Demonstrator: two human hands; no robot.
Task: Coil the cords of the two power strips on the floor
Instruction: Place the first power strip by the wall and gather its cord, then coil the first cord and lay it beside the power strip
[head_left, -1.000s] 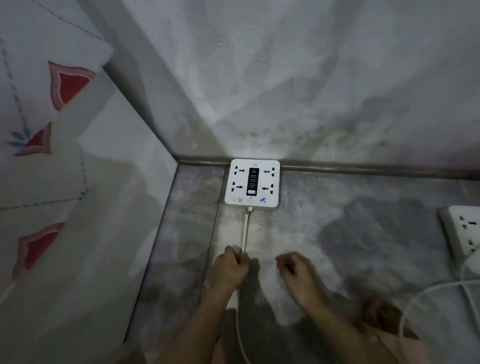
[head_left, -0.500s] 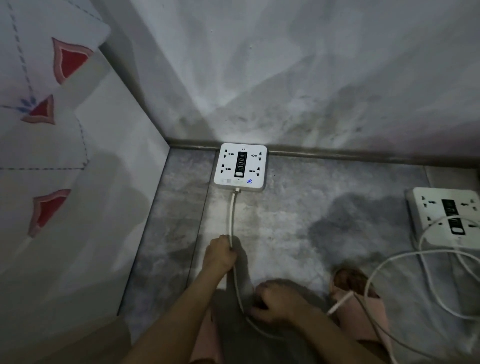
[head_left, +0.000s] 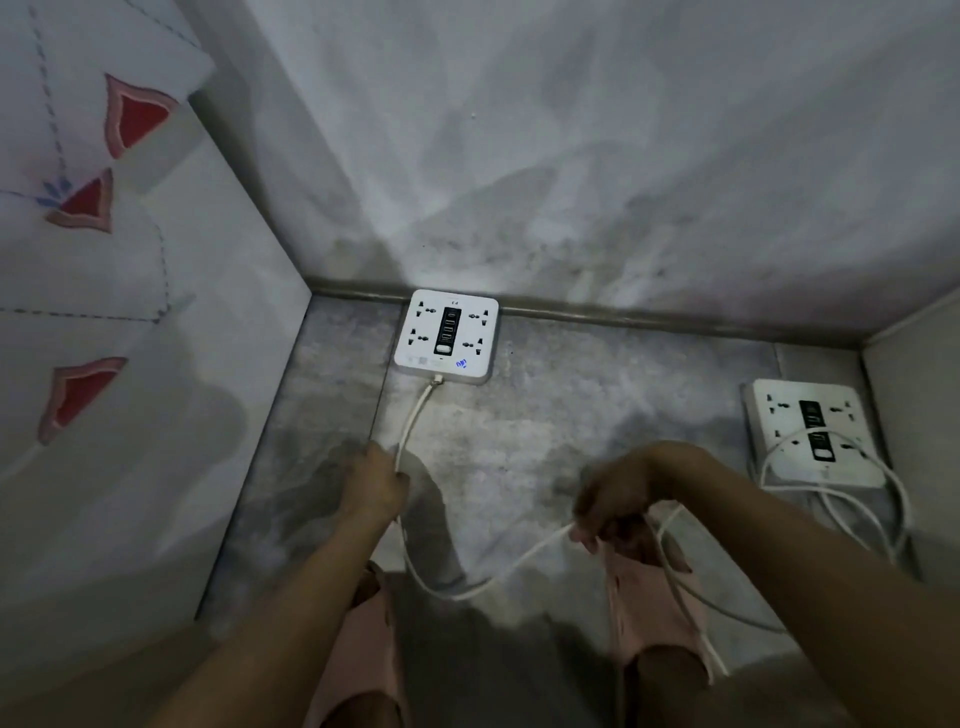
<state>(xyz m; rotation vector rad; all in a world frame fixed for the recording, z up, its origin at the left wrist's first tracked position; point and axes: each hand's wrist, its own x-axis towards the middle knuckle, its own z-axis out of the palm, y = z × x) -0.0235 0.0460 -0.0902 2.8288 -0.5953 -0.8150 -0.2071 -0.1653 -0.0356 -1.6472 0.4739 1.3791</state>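
A white square power strip (head_left: 447, 336) lies flat on the grey floor against the wall. Its white cord (head_left: 413, 423) runs toward me into my left hand (head_left: 375, 484), which is shut on it. From there the cord sags in a loop (head_left: 467, 590) over the floor and rises to my right hand (head_left: 615, 506), also shut on it. A second white power strip (head_left: 813, 431) lies at the right, with loops of its own white cord (head_left: 852, 506) draped across and beside it.
A bed or mattress side with a white sheet bearing red shapes (head_left: 88, 291) bounds the left. A grey wall (head_left: 571, 156) with a skirting strip closes the far side. A panel (head_left: 914, 415) stands at the right. My feet in pink slippers (head_left: 660, 597) rest on the floor.
My right hand has lifted off the floor and moved right and up, pulling the cord into a hanging loop. My left hand keeps its hold. The view has tilted to show more of the second strip.
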